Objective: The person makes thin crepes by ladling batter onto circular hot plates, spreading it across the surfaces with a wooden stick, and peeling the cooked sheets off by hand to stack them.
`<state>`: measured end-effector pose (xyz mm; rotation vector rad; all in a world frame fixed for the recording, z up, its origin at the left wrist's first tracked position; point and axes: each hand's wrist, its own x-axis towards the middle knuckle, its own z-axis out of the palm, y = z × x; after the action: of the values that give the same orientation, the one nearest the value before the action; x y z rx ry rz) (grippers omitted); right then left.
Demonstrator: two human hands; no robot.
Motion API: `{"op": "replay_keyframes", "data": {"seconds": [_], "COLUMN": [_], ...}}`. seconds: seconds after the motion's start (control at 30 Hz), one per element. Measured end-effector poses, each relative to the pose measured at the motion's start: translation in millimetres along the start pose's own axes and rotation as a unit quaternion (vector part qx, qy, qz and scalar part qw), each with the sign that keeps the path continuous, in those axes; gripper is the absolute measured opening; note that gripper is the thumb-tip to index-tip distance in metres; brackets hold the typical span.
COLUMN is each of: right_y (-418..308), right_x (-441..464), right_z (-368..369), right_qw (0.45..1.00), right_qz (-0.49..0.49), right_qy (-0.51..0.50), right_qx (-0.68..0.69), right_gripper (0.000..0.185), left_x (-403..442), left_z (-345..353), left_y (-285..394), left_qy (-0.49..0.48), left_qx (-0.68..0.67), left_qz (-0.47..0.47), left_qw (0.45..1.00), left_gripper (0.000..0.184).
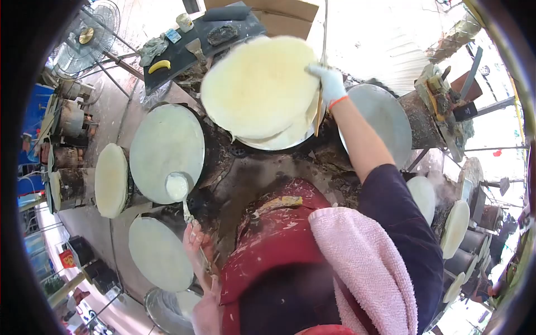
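My left hand (196, 239) is closed round the handle of a ladle (177, 186). White batter fills the ladle's bowl, which is over the lower edge of a round griddle (166, 148) coated in pale batter. My right hand (328, 84), in a white glove with an orange cuff, pinches the right edge of a large thin round pancake (259, 84). That pancake lies over another pale sheet (287, 133) on a griddle ahead. Just below the glove is a narrow wooden stick (319, 114); whether the hand also holds it, I cannot tell.
Another coated griddle (159, 254) and a metal bucket (167, 310) are at lower left. A grey griddle (379, 120) stands at right. Several more griddles line both sides. A dark table (237, 32) with a yellow banana-shaped item and a fan (86, 36) stand at upper left.
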<state>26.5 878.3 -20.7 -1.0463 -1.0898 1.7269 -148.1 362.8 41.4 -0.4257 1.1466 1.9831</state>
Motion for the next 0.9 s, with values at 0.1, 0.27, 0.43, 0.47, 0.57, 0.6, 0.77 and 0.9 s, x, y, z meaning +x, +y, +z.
{"op": "replay_keyframes", "data": {"seconds": [0.1,0.27,0.43,0.47,0.57,0.6,0.77,0.9], "right_y": [77,103,80,67,58,64,103,74], "right_x": [3,-27,-64,-75,-87,-86,-45,-37], "right_z": [-40,-64,-60,-59,-57,-51,-42,0], "right_qw": [0.996,0.969,0.933,0.941,0.975,0.976,0.942,0.898], "right_qz": [-0.021,0.019,-0.122,-0.092,0.066,0.06,0.011,-0.023], "right_qy": [0.068,0.125,0.153,0.159,0.096,0.127,0.174,0.23], "right_qx": [-0.06,-0.211,-0.304,-0.284,-0.188,-0.164,-0.288,-0.374], "right_gripper": [0.03,0.034,0.053,0.056,0.056,0.051,0.048,0.042], "left_x": [5,33,43,45,56,61,89,102], "left_z": [-10,-13,30,35,44,44,38,42], "left_y": [-2,-1,-8,-7,-1,0,17,41], "left_qy": [-0.004,-0.179,-0.206,-0.197,-0.176,-0.186,-0.207,-0.139], "left_qx": [0.013,-0.114,-0.175,-0.175,-0.147,-0.158,-0.144,-0.022], "left_qz": [0.028,-0.047,-0.104,-0.113,-0.149,-0.16,-0.176,-0.142], "left_qw": [1.0,0.976,0.957,0.958,0.962,0.956,0.952,0.98], "left_gripper": [0.026,0.022,0.024,0.024,0.024,0.025,0.028,0.026]}}
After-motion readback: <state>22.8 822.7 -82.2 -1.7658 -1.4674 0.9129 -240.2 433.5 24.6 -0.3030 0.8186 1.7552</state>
